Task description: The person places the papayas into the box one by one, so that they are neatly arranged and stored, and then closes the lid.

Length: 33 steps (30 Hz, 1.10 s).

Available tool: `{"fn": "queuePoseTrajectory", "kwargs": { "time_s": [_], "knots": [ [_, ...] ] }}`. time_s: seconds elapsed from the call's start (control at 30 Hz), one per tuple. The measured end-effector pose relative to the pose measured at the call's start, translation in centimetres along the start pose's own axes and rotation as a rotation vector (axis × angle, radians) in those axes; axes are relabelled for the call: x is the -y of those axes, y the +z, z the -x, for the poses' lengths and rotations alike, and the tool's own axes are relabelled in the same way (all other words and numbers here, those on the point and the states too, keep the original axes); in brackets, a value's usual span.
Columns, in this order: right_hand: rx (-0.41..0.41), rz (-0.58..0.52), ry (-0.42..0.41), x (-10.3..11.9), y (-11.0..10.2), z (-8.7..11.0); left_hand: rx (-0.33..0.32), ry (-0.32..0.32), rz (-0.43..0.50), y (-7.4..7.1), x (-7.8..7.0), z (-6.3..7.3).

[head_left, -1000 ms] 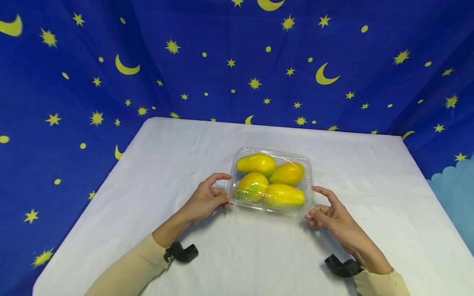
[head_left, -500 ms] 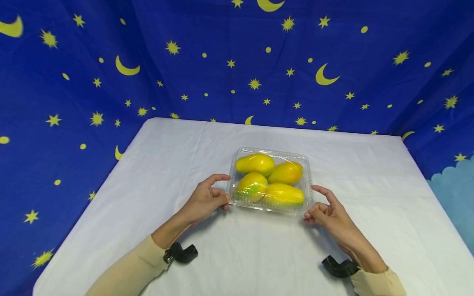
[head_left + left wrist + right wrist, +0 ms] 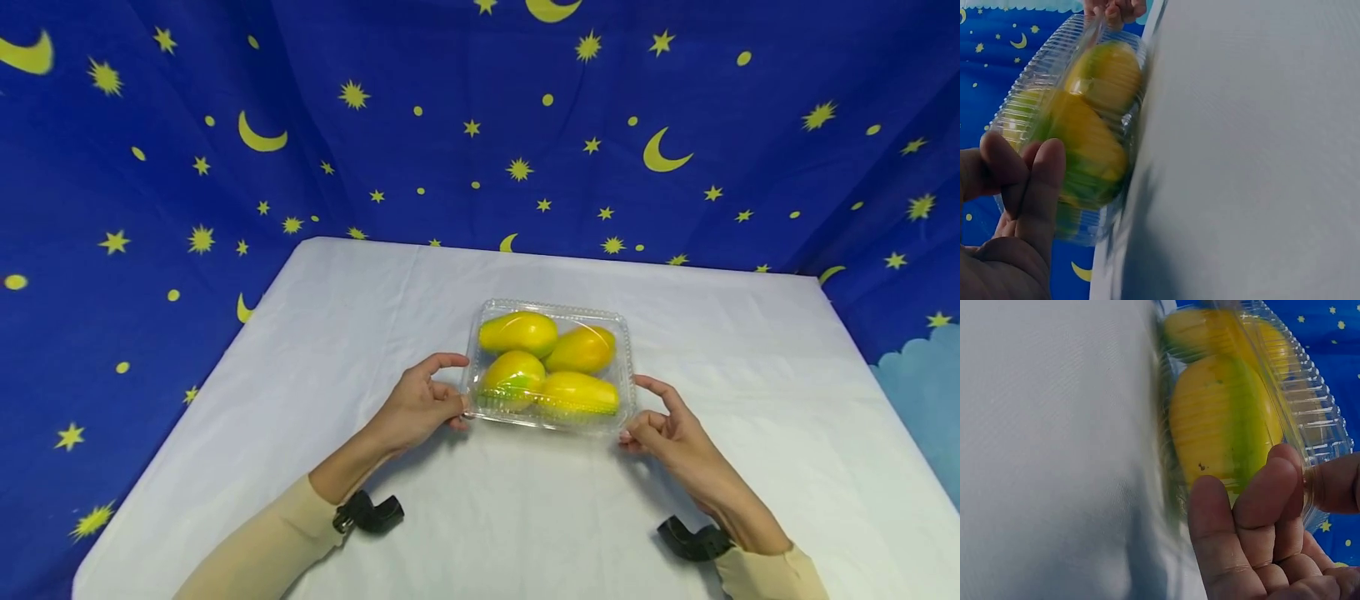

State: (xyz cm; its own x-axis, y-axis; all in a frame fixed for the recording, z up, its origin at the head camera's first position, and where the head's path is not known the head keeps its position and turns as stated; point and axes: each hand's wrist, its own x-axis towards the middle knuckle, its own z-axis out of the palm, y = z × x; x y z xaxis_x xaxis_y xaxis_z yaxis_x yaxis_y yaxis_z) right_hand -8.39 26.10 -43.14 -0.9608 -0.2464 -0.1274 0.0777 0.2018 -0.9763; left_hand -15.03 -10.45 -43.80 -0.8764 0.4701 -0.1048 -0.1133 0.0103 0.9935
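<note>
A clear plastic clamshell container [image 3: 553,308] with ridged edges lies near the middle of the white table, its lid down. Several yellow mangoes [image 3: 577,393] with green patches fill it. My left hand [image 3: 416,404] pinches the container's left edge between thumb and fingers. On the opposite edge, my right hand [image 3: 678,442] pinches the front right corner, its index finger touching higher up the side. Close up in the left wrist view, the fingertips press at the container wall [image 3: 1047,56]. Fingers of the right hand cover part of the rim [image 3: 1325,415] in the right wrist view.
A white cloth [image 3: 315,308] covers the table. Behind and to the left hangs a blue curtain [image 3: 450,75] with yellow moons and stars. Light-blue scalloped fabric [image 3: 918,392] shows at the right. Each wrist wears a black camera mount [image 3: 375,512].
</note>
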Motion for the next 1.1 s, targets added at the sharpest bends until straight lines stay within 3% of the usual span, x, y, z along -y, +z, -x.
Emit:
{"fn": "queuePoseTrajectory", "kwargs": {
  "time_s": [0.33, 0.8, 1.1],
  "knots": [
    [-0.024, 0.054, 0.038, 0.0, -0.3, 0.3, 0.027, 0.039, -0.186, -0.2, -0.1, -0.1],
    [-0.043, 0.067, 0.061, 0.0, -0.2, 0.1, -0.033, 0.104, -0.317, -0.9, 0.3, -0.2],
    [-0.077, 0.088, -0.007, 0.1, -0.5, 0.3, -0.063, 0.14, -0.379, -1.6, 0.2, -0.2]
  ]
}}
